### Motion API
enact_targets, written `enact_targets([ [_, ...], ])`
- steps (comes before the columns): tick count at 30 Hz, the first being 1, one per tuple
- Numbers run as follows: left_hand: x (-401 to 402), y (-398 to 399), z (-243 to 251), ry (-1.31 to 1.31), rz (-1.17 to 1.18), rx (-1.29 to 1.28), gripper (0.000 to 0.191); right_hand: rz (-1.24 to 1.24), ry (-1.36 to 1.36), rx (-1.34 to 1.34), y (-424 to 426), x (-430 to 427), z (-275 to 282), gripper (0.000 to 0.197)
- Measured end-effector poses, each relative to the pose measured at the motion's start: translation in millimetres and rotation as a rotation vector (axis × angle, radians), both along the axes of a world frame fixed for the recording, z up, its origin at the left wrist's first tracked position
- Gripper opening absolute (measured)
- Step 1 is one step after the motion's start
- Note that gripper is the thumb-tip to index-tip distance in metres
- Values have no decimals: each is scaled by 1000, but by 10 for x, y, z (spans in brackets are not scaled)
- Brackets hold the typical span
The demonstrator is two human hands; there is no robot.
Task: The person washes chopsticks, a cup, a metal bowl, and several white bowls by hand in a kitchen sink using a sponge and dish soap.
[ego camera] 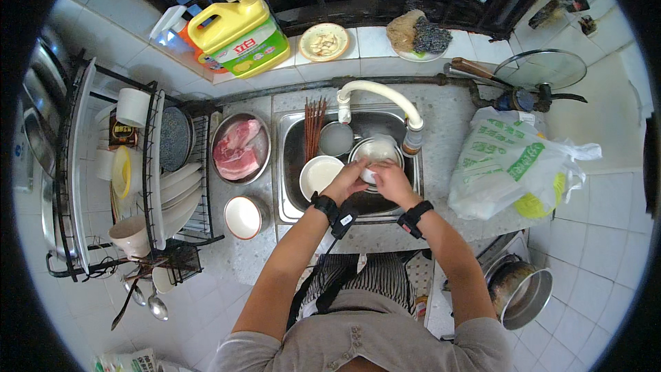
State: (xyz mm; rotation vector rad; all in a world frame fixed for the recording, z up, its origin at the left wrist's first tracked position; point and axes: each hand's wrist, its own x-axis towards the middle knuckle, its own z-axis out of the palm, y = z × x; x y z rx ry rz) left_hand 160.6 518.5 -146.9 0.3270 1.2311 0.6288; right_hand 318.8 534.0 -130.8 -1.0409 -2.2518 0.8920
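Both hands are over the steel sink [283, 165], at the rim of a stack of bowls [378, 149] that seems to hold cloudy water. A small white item [368, 175], its kind unclear, is held between my left hand [352, 180] and my right hand [391, 180]. Left of the hands in the sink are a white bowl [320, 176], a metal cup [335, 139] with cloudy liquid, and a bundle of wooden chopsticks [313, 134]. The cream faucet [382, 88] arches above; I cannot tell whether water runs.
Left on the counter stand a metal bowl [267, 150] with raw meat [238, 152], an empty enamel-like cup [242, 218] and a dish rack [150, 165]. A plastic bag [496, 165] lies right. Detergent [242, 36], a plate of garlic [324, 42] and scourers [419, 33] sit on the ledge.
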Motion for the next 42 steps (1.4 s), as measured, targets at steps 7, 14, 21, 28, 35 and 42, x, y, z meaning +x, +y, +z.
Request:
enact_targets([
  [7,-18,-8,147,54,68,195,45,-187,205,-266,-232,3,63,21],
  [14,168,-59,246,587,-159,274,41,-642,835,-1052,-135,-228,-331,17],
  [21,-43,17,203,549,-185,234,45,15,115,-538,-54,-31,-45,19],
  [28,20,-29,311,475,-217,217,52,-429,597,-705,-91,-188,-204,22],
  [35,-124,-59,239,439,-283,239,50,89,-477,-273,-1,155,127,22],
  [42,-216,-77,52,11,-45,52,38,-242,134,101,-305,438,525,49],
])
